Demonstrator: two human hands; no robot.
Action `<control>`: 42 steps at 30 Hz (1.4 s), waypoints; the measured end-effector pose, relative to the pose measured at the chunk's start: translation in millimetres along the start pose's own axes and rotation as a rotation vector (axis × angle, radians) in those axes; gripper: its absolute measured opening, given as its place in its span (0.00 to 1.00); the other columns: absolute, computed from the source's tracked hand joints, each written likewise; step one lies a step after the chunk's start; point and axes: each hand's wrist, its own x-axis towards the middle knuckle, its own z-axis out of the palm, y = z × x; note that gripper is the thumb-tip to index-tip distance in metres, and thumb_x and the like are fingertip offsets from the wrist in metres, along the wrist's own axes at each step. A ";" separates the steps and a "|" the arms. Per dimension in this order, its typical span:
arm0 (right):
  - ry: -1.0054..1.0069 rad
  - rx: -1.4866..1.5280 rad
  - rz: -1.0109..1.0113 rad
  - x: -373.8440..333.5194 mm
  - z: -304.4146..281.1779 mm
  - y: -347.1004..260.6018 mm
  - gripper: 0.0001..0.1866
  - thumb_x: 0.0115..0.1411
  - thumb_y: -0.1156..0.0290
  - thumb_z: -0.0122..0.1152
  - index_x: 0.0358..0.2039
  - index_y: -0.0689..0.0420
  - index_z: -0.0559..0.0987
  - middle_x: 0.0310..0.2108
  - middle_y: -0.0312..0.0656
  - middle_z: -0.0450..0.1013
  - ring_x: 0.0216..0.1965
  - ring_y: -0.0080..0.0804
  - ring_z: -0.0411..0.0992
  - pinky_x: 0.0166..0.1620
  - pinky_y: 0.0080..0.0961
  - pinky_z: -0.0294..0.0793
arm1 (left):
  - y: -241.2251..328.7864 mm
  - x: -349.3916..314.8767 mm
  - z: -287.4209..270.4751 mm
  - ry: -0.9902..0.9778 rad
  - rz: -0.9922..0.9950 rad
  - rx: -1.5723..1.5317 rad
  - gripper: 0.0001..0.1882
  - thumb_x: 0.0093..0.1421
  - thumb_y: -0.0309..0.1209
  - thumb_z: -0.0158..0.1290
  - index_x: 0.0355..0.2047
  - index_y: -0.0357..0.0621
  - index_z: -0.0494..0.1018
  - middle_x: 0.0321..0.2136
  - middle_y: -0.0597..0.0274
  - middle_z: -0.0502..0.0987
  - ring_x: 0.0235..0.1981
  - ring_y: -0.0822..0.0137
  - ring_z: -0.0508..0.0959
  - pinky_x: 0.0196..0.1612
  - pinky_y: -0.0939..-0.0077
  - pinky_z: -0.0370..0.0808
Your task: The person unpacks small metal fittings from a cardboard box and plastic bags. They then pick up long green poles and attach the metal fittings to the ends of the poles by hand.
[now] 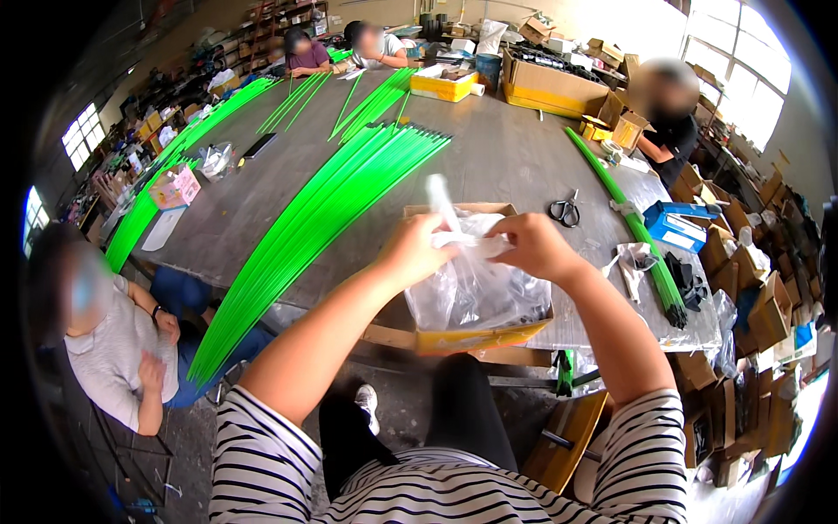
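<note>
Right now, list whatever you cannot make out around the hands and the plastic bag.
- Contents of the clear plastic bag, head view: crumpled glare hides them.
- Inside of the cardboard box: the bag covers it.
- Left hand and right hand fingertips: buried in bag folds.
- Near ends of the green rods: the left forearm crosses them.

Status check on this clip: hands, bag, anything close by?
Both hands, left hand and right hand, grip clear plastic bag top. Bag sits in cardboard box. Green rods left, scissors right.
</note>
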 end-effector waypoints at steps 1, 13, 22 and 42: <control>-0.021 0.047 0.157 -4.3 -14.8 -13.5 0.12 0.42 0.70 0.65 0.30 0.58 0.80 0.20 0.45 0.72 0.23 0.36 0.71 0.30 0.29 0.70 | -3.7 -5.9 -7.2 0.030 0.030 -0.026 0.15 0.47 0.29 0.59 0.36 0.37 0.73 0.33 0.49 0.77 0.34 0.58 0.78 0.37 0.71 0.72; 0.227 0.024 -0.060 -100.0 8.9 -25.5 0.16 0.41 0.75 0.69 0.32 0.58 0.76 0.32 0.47 0.72 0.35 0.44 0.71 0.38 0.31 0.71 | -1.7 -71.8 -6.0 0.040 0.428 0.241 0.22 0.43 0.40 0.64 0.28 0.34 0.70 0.40 0.49 0.70 0.50 0.46 0.66 0.52 0.55 0.63; 0.820 -0.331 0.891 -162.9 26.5 106.6 0.35 0.40 0.64 0.72 0.49 0.58 0.67 0.40 0.43 0.69 0.33 0.33 0.71 0.36 0.29 0.71 | -28.6 -78.3 39.9 -0.025 0.538 0.285 0.30 0.39 0.50 0.65 0.29 0.35 0.69 0.43 0.47 0.64 0.52 0.39 0.63 0.53 0.34 0.54; 0.686 -0.338 1.175 -332.1 -58.5 273.0 0.31 0.38 0.56 0.71 0.41 0.61 0.75 0.37 0.49 0.75 0.39 0.45 0.73 0.43 0.36 0.71 | -4.1 -95.5 49.9 0.221 0.305 0.231 0.47 0.32 0.38 0.71 0.51 0.36 0.59 0.55 0.42 0.55 0.58 0.38 0.56 0.56 0.46 0.56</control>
